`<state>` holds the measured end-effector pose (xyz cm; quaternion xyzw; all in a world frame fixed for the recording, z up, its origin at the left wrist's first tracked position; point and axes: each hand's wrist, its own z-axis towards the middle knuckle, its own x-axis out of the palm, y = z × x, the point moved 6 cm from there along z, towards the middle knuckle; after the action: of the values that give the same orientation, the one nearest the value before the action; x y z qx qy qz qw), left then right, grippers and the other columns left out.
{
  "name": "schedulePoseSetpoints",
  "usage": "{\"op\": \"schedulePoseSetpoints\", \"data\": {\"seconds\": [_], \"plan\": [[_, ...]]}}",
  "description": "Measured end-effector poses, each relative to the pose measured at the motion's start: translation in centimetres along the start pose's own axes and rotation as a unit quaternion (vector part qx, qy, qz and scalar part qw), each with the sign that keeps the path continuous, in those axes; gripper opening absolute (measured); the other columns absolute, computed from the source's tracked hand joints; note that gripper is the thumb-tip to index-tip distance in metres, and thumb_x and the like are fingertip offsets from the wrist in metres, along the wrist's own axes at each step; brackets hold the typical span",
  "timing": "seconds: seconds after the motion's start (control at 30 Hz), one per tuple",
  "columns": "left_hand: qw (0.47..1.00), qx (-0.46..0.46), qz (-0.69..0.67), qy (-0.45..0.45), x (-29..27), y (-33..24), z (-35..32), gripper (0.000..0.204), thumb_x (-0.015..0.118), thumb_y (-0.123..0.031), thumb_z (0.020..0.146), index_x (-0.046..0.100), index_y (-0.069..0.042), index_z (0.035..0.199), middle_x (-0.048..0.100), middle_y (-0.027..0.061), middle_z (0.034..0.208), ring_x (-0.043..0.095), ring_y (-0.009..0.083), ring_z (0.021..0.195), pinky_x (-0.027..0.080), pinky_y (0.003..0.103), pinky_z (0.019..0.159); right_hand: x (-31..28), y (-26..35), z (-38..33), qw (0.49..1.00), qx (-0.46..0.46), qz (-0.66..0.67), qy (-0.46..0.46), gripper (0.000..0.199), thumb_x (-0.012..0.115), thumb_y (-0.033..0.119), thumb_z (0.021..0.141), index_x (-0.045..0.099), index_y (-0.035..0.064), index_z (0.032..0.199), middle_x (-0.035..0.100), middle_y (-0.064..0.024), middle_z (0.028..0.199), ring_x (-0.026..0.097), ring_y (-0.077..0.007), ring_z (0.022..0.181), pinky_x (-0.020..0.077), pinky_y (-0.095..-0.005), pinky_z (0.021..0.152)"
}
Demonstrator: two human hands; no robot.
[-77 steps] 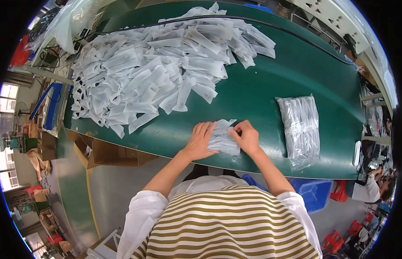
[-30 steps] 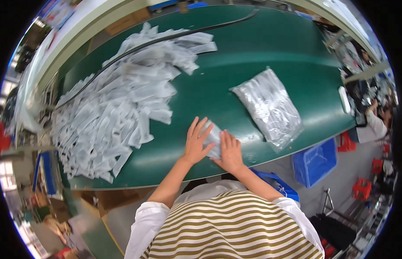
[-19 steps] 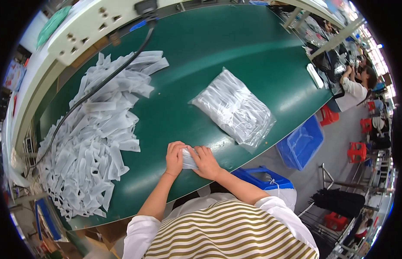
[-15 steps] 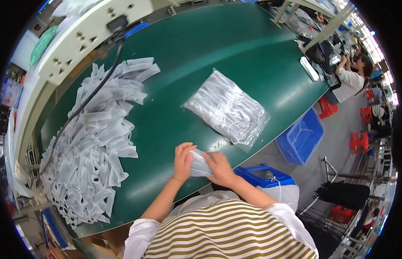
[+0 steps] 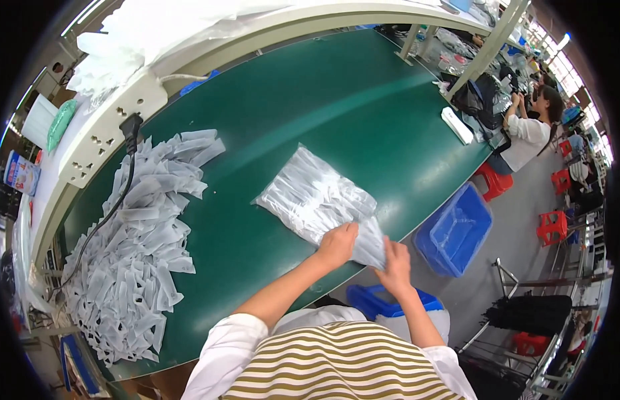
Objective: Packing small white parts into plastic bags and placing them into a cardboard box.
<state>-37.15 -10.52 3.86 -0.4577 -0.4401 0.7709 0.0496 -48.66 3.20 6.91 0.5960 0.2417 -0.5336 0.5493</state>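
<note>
At the near right edge of the green worktop (image 5: 336,100), both hands meet on a stack of clear pouches (image 5: 313,197). The left hand (image 5: 336,245) lies on the stack's near end with its fingers curled down over the plastic; the right hand (image 5: 394,267) is just beside it, fingers pressed to the end of a small bundle (image 5: 371,243) that juts past the worktop's edge. Whether either hand truly pinches the film or only rests on it cannot be told from this view.

The stack lies slantwise, its far end toward the worktop's middle, its near end at the rim. Well apart from it, along the left edge, sprawls a loose heap of pouches (image 5: 140,240), with a black cable (image 5: 116,200) running across it from a plug (image 5: 131,125) in the socket strip at the far left corner. A white bar (image 5: 456,125) sits at the far right edge. Below the rim stands a blue bin (image 5: 454,230), and another person (image 5: 526,130) works beyond the right end.

The likeliest slip is at the rim: the film looks slick, and a bundle hanging over the edge could slide off toward the floor or bin if the right hand's hold is loose. A push from the left hand could also fan the stack out of line.
</note>
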Motion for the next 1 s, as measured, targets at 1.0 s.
{"op": "schedulePoseSetpoints", "data": {"seconds": [1.0], "plan": [[0.969,-0.094,-0.221,-0.056,-4.1,-0.8,-6.3,0.015,0.057,-0.014,0.087,0.056,-0.006,0.099,0.064,0.0164,0.083,0.063,0.0347,0.077,0.049,0.041,0.068,6.1,-6.7,8.3,0.948,0.202,0.161,-0.184,0.034,0.056,0.015,0.092,0.056,-0.0068,0.118,0.058,-0.0219,0.116,0.057,-0.0347,0.103,0.0447,-0.0408,0.091]]}}
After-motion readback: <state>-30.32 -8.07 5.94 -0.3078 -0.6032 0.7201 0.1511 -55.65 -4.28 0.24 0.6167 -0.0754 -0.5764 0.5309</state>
